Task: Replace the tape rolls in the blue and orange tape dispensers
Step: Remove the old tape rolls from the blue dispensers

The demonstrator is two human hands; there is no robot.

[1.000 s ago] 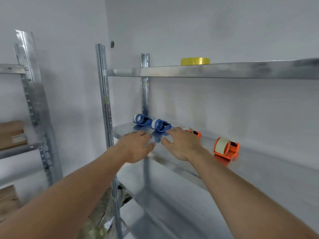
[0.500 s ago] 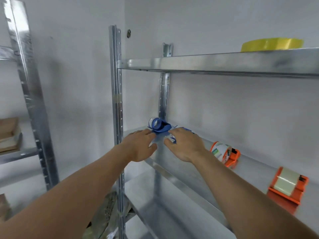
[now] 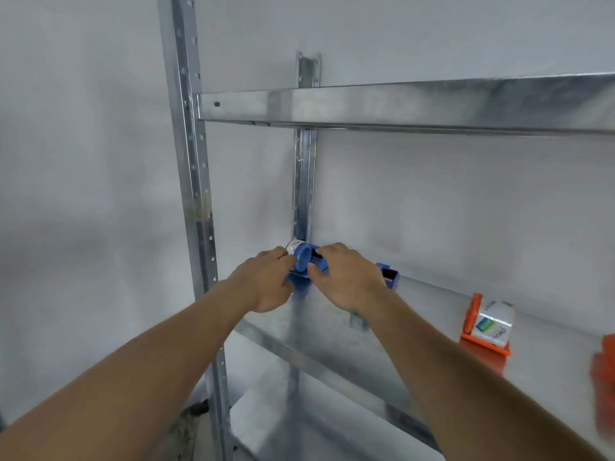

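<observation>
A blue tape dispenser (image 3: 302,261) with a nearly spent roll stands at the left end of the metal shelf (image 3: 332,321). My left hand (image 3: 266,281) grips its left side and my right hand (image 3: 346,277) grips its right side. A second blue dispenser (image 3: 389,277) peeks out behind my right hand, mostly hidden. An orange dispenser (image 3: 486,324) with a printed roll sits further right. Another orange dispenser (image 3: 604,371) is blurred at the right edge.
The upper shelf (image 3: 399,106) overhangs the work area. Steel uprights stand at the front left (image 3: 189,161) and at the back (image 3: 304,181). A lower shelf (image 3: 299,427) lies beneath. Grey walls close in behind and to the left.
The view has moved closer and left. Both hands have reached forward and closed around the leftmost blue dispenser. The yellow roll on the upper shelf has left the view.
</observation>
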